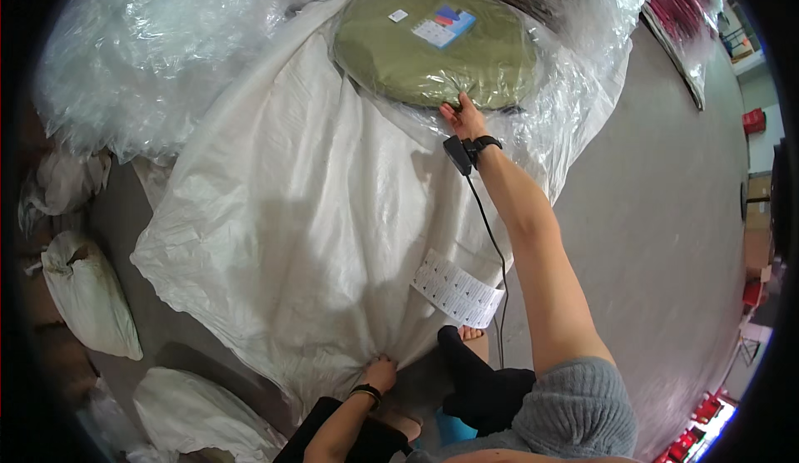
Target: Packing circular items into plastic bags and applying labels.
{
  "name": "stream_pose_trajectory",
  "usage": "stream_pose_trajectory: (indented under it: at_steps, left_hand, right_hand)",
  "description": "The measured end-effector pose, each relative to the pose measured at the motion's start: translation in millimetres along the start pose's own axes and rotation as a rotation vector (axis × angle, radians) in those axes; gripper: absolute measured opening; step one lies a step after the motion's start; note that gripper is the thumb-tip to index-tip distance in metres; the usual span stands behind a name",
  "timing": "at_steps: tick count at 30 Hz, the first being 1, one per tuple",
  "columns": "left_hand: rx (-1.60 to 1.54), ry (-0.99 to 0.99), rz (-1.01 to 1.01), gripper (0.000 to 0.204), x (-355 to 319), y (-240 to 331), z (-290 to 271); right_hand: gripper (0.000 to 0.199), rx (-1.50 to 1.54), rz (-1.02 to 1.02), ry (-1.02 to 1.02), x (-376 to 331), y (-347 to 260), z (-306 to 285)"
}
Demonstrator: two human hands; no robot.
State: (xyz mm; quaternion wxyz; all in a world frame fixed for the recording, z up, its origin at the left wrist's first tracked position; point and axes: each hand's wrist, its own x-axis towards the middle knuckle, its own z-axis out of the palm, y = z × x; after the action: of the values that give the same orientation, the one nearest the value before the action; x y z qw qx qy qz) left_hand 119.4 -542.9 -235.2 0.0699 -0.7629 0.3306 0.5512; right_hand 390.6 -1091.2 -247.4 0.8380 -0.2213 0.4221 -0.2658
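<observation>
Olive package (366, 47) lies lengthwise left to right, right fingers (464, 103) pinching its near edge, left fingers (387, 365) clutching white sheet (316, 230).

Round olive-green bundle (433, 65) looks like cloth under super glossy clear plastic wrap (503, 89), big white sheet (275, 230) is crinkly, kinda shiny plastic, printed white strip (458, 288) seems matt paper.

One flat, oval, olive-green bundle (399, 59) in clear plastic, carrying one blue-and-white printed card (445, 29) and one small square white sticker (398, 15). One large white crinkled plastic sheet (275, 205); one rectangular white printed label (458, 288). Two stuffed off-white sacks (87, 301) on the floor (657, 213) at left. Two bare hands: one right hand (466, 118), one left hand (381, 373); two black wristbands (366, 393); one thin black cable (491, 230).
</observation>
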Motion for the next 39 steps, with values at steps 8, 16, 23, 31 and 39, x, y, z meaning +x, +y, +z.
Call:
stream_pose_trajectory:
  at_steps: [8, 16, 23, 31, 39]
  left_hand:
    - [0.148, 0.094, 0.072, 0.024, -3.8, 11.4, -14.5]
    - [0.036, 0.042, 0.007, 0.027, -6.2, 9.4, -9.4]
    - [0.013, 0.091, 0.045, 0.028, -6.5, 4.3, -10.9]
    - [0.014, 0.083, 0.015, 0.028, -13.7, 2.0, -21.5]
    - [0.029, 0.118, 0.065, 0.031, -18.1, 3.7, -11.2]
  right_hand:
    - [0.036, -0.081, 0.014, -0.081, 14.3, -14.6, -15.2]
    - [0.035, -0.046, 0.172, -0.074, 3.0, -3.9, -13.4]
    - [0.025, -0.072, 0.039, 0.098, 5.6, -26.3, -23.1]
    - [0.027, 0.098, 0.056, 0.156, -40.7, 21.9, -56.6]
    - [0.026, 0.192, 0.031, 0.167, 1.1, 10.1, 9.2]
